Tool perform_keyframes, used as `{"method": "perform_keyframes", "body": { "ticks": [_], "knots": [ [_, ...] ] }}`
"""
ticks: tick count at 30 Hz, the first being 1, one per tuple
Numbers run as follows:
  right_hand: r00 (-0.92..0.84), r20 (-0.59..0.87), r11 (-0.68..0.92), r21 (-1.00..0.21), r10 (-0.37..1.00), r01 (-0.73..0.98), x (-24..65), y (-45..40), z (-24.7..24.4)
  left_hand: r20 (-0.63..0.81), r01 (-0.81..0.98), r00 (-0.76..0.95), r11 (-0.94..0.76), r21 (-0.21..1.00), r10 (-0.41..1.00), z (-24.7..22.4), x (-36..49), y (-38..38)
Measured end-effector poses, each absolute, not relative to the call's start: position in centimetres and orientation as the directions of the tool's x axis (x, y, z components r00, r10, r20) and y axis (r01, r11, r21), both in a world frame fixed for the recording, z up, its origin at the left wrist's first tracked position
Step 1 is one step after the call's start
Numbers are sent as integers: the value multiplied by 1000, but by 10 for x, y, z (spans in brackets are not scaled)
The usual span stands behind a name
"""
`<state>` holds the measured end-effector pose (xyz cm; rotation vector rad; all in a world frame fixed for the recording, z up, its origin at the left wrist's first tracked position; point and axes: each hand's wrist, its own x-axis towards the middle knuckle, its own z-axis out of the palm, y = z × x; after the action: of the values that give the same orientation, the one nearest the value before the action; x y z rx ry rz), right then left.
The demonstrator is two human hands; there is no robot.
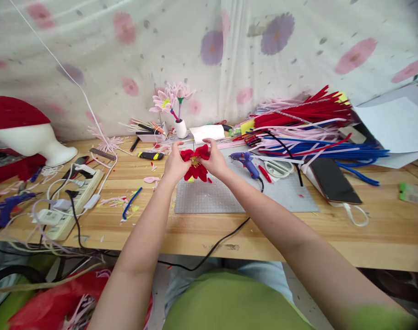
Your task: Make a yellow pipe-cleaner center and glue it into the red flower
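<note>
Between my two hands is a red pipe-cleaner flower (196,172) with a yellow centre, held above the left part of a grey cutting mat (215,201). My left hand (176,162) pinches a petal on its left side. Fingers of my right hand (214,160) are closed on the petals at its right. A thin wire rises from behind the flower. To the right of my hands, a purple glue gun (246,164) lies on the mat, beside a red marker-like piece (264,174) and white-handled scissors (279,168).
Red, pink and blue pipe cleaners (298,114) are heaped at the back right, near a black phone (334,180). A white vase (180,128) holds pink flowers. On the left are a power strip (76,206), tangled cables and a foam head (37,137). A black cord (225,238) crosses the front edge.
</note>
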<state>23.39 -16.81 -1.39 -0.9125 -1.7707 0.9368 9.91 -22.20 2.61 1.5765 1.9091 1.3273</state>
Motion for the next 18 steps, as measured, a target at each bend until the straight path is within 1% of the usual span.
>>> {"method": "perform_keyframes", "body": {
  "ticks": [4,11,15,18],
  "knots": [
    [-314,366,437,-878,876,194,234,-171,-10,269,504,-391,-40,863,880,24,100,-220],
    [-316,330,413,-877,890,247,236,-175,-6,223,404,-397,-49,913,890,17,96,-217],
    [-309,313,398,-877,898,268,237,-174,-6,199,403,-397,-25,915,896,11,94,-214],
    [-306,306,386,-888,901,250,239,-172,-6,194,380,-426,-19,925,884,8,92,-211]
  ]
}}
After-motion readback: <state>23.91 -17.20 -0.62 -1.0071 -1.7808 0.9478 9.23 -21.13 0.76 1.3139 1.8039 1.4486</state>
